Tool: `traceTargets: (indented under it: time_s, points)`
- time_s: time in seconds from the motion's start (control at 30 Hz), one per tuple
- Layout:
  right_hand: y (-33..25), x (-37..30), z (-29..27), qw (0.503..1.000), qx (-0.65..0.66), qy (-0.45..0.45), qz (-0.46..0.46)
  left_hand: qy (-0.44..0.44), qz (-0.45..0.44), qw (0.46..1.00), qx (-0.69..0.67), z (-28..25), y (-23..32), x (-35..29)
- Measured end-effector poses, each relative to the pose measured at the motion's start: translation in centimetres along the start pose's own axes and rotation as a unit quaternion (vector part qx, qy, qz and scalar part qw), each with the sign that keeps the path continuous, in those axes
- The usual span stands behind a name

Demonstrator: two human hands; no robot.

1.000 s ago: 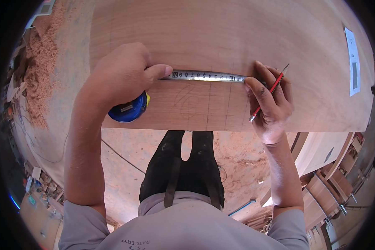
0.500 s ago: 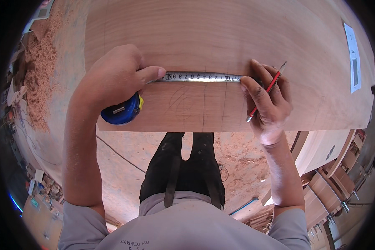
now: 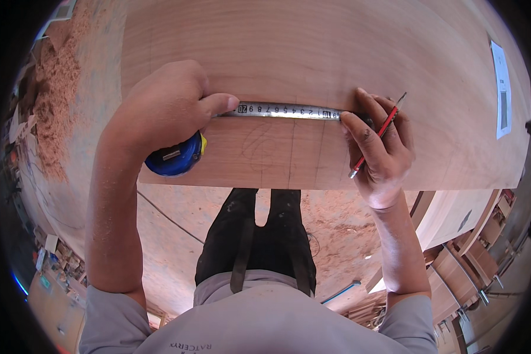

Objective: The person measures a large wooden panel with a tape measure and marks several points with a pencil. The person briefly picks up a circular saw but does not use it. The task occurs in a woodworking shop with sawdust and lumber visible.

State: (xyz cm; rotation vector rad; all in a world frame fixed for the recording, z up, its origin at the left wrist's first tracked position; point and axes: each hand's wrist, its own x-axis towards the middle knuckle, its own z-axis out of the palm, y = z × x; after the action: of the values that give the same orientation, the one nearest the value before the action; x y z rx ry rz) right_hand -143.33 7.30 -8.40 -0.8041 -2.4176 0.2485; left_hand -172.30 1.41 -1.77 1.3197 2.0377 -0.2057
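Observation:
A tape measure's blade (image 3: pixel 286 111) stretches left to right over a reddish-brown wooden board (image 3: pixel 248 53). My left hand (image 3: pixel 174 106) is closed on the blade at its left part, thumb pressed along it. Below that hand hangs the blue tape case (image 3: pixel 174 157) with a yellow part at its side. The blade's right part is pinched by my right hand (image 3: pixel 380 141). A red pencil (image 3: pixel 386 131) rests between the fingers of that same hand, its tip pointing up and right. Thin pencil lines and a scribble (image 3: pixel 262 147) mark the board below the blade.
A white paper label (image 3: pixel 501 88) lies on the board's right side. Sawdust (image 3: pixel 59 88) is heaped at the far left. A dark cable (image 3: pixel 171 213) runs over the dusty floor below the board's near edge. Wooden panels and clamps (image 3: pixel 460 274) stand at the lower right.
The whole view has shifted slightly. Both hands keep their hold, and the blade has slid a little to the right between them, its figures nearer my right fingers.

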Motion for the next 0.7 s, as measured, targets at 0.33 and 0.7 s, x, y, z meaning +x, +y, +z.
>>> traceTargets:
  time_s: [0.33, 0.7]
  points:
    - [0.27, 0.56, 0.30, 1.000, -0.002, -0.010, -0.020, -0.012, 0.006, 1.000, 0.000, 0.04, 0.06, 0.07]
    - [-0.03, 0.52, 0.25, 1.000, 0.001, -0.015, -0.003, -0.008, 0.018, 1.000, -0.016, 0.06, 0.16, 0.20]
